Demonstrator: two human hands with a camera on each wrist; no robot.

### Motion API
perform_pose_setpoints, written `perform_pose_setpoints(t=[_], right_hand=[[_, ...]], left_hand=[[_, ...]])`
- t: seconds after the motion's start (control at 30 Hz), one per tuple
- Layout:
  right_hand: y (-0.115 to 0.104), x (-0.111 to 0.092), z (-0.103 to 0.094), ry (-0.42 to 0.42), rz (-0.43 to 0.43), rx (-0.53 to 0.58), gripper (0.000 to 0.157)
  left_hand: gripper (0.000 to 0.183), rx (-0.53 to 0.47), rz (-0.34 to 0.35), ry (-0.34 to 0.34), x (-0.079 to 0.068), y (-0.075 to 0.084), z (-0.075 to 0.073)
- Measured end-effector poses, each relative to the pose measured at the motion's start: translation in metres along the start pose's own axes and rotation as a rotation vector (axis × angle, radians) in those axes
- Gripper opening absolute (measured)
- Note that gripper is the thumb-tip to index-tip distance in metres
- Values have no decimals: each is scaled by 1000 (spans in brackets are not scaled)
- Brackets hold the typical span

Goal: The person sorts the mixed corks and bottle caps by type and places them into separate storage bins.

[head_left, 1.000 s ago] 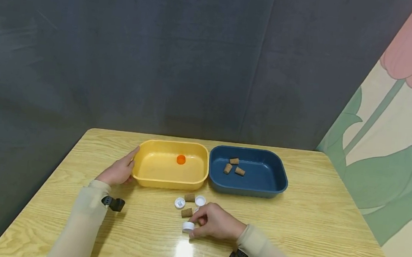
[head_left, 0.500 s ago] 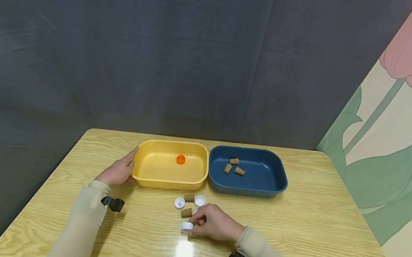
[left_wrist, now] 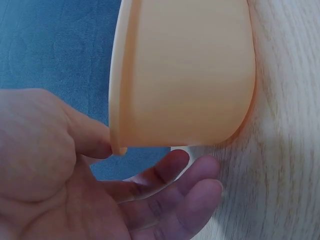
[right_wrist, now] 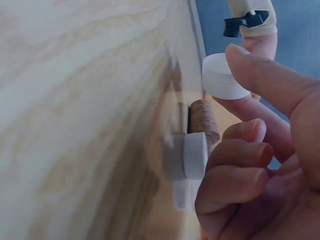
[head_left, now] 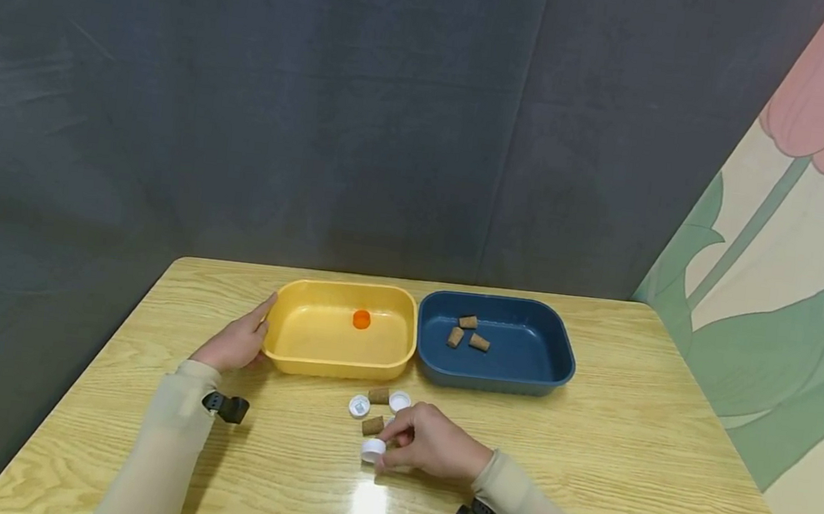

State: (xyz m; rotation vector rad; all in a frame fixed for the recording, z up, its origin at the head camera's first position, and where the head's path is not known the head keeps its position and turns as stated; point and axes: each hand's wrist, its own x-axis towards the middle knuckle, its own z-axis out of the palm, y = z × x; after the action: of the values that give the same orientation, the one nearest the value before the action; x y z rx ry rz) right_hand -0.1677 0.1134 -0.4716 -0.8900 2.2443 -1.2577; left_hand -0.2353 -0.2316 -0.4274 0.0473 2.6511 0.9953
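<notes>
My right hand (head_left: 441, 444) pinches a white bottle cap (right_wrist: 225, 77) between thumb and forefinger, low over the near part of the table; the other fingers are curled in. Just beyond it lie two corks (head_left: 373, 426) and several white caps (head_left: 359, 406), one of them partly hidden behind the hand. My left hand (head_left: 235, 341) is at the left end of the yellow bin (head_left: 340, 369). In the left wrist view its thumb (left_wrist: 92, 137) touches the bin's rim, while the other fingers hang relaxed beside the end wall.
Inside the yellow bin sits an orange cap (head_left: 362, 320). A dark blue bin (head_left: 492, 384) stands against its right side, with three corks (head_left: 479, 342) in it. Behind the wooden table (head_left: 663, 451) hangs a dark cloth (head_left: 366, 118).
The right hand's white cap has shifted slightly left and turned a little between the fingers. My left hand and both bins stay where they were.
</notes>
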Motion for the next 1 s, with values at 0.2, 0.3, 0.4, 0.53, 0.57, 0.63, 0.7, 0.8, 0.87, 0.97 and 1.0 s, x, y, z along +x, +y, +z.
perform_pose_setpoints(t=[0.2,0.3,0.4,0.53,0.57,0.63,0.7,0.8,0.87,0.97,1.0], right_hand=[[-3,2,-5,16,4,-16,7],[-5,1,-7,30,12,-8,9],[-7,2,-11,43,11,7,11],[-10,5,-17,60,-12,3,11],[-12,6,-18,63,-14,1,11],[-14,8,-22,70,-22,-9,11],[-18,9,-26,79,-26,-18,12],[-23,11,-33,98,-43,-31,13],[-26,13,-38,112,-54,-30,11],[-30,18,-46,132,-63,-28,10],[-32,20,-48,135,-58,-27,10]], left_hand=[[57,-11,-4,-6,-1,1,0],[57,-9,-13,-6,0,1,0],[57,-4,-8,-1,-1,2,0],[57,-5,-1,3,-1,3,1],[57,-7,0,2,-1,4,1],[57,-9,-2,0,-1,3,1],[57,-9,-1,-2,-2,3,1],[57,-12,0,-4,-2,4,2],[57,-10,4,-3,-3,4,2],[57,-10,2,0,-3,5,2],[57,-9,3,1,-3,5,1]])
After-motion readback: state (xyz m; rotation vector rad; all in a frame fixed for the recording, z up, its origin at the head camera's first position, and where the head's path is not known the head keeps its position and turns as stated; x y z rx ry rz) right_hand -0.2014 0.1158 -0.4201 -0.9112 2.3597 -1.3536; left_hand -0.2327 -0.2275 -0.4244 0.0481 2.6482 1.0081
